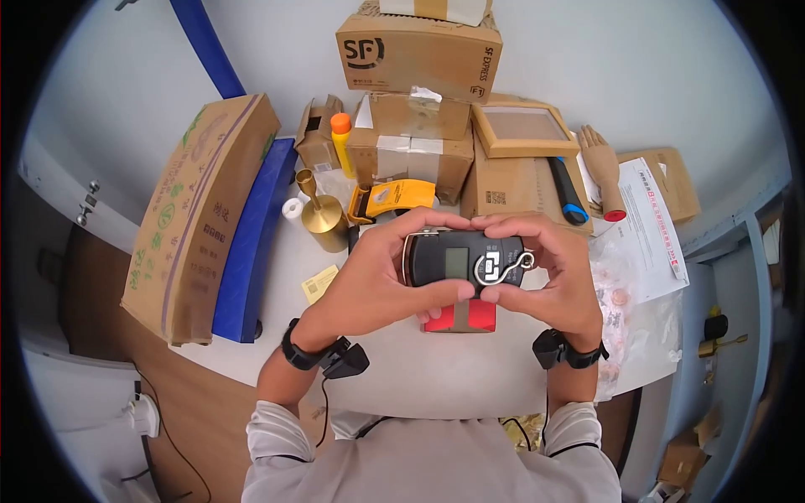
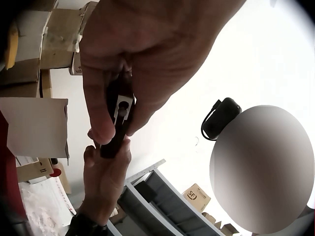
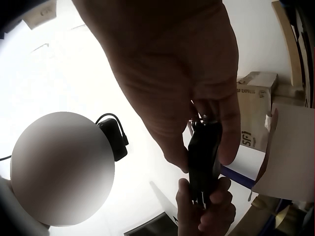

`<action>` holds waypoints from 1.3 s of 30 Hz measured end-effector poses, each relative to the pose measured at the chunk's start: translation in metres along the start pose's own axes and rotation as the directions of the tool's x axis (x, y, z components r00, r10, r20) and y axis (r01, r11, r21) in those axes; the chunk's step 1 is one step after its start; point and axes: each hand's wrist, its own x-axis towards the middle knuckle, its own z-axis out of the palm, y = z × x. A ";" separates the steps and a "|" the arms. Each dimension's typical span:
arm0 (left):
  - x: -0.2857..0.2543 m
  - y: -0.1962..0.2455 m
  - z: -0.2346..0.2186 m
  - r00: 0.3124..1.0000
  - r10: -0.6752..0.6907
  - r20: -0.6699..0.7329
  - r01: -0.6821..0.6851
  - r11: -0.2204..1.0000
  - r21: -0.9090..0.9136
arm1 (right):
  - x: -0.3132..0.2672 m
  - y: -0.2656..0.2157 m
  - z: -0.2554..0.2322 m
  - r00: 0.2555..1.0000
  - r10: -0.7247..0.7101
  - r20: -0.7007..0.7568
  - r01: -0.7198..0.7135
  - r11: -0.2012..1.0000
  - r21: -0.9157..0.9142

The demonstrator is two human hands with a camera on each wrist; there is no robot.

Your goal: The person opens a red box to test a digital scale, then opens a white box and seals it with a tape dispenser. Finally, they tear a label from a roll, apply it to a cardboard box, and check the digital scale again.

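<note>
Both hands hold a black hanging scale (image 1: 457, 261) sideways in front of the body, its small grey display facing up at the head camera. My left hand (image 1: 377, 272) grips the end with a metal handle loop, thumb across the front and fingers along the top edge. At the other end my right hand (image 1: 558, 272) pinches the body, its thumb close under the silver hook (image 1: 507, 270). In the right wrist view the scale (image 3: 204, 152) appears edge-on between the hands. A red box (image 1: 476, 317) lies on the table below, partly hidden by the hands and scale.
Behind the hands stand stacked cardboard boxes (image 1: 411, 159), a brass mortar-like vessel (image 1: 325, 220) and a yellow bottle (image 1: 342, 151). Tall cardboard (image 1: 201, 218) and a blue panel (image 1: 251, 251) lean at left. Plastic packaging (image 1: 629, 318) and a printed sheet (image 1: 650, 226) lie at right.
</note>
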 end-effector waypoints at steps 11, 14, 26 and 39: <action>0.001 -0.006 -0.016 0.999 -0.014 -0.029 0.015 1.000 0.021 | 0.000 0.001 0.008 0.994 0.108 -0.030 -0.110 0.990 -0.088; 0.000 -0.009 -0.019 0.998 0.067 0.010 -0.066 0.996 -0.053 | 0.000 -0.002 0.015 0.968 0.243 0.057 -0.247 0.965 0.089; 0.019 -0.047 -0.011 0.963 0.192 -0.188 -0.241 0.925 -0.294 | 0.000 0.002 0.039 0.921 0.236 -0.311 -0.158 0.954 0.257; 0.032 -0.051 -0.031 0.900 -0.233 0.368 0.400 0.778 -0.485 | 0.011 0.026 0.020 0.941 0.261 0.218 -0.135 0.875 -0.466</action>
